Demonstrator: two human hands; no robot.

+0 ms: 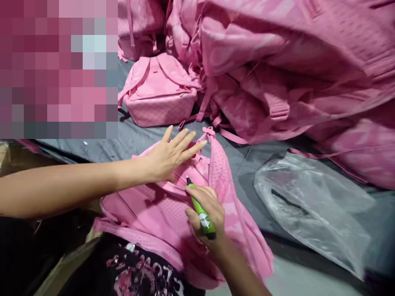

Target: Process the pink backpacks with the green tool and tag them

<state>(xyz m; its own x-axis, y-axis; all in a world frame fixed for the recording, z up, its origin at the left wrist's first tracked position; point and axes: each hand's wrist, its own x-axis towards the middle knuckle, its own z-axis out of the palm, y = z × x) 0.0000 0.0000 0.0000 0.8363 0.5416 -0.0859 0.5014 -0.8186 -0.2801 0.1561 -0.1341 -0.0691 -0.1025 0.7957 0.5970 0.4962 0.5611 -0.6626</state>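
A pink backpack [173, 213] lies across the table's near edge and my lap, its perforated straps and back panel facing up. My left hand [173, 152] rests on its upper part, fingers spread and extended. In my right hand [208, 209] is a green marker pen [200, 209] with a black end, gripped between thumb and fingers. The pen's light tip points up and away, close over the backpack just below my left hand. Whether the tip touches the fabric I cannot tell.
Behind stands a small pink bag [162, 107], with a large heap of pink backpacks [277, 53] at the back and right. A clear plastic bag [311, 209] lies on the grey table cover [243, 164] at right. Cardboard [68, 263] shows at lower left.
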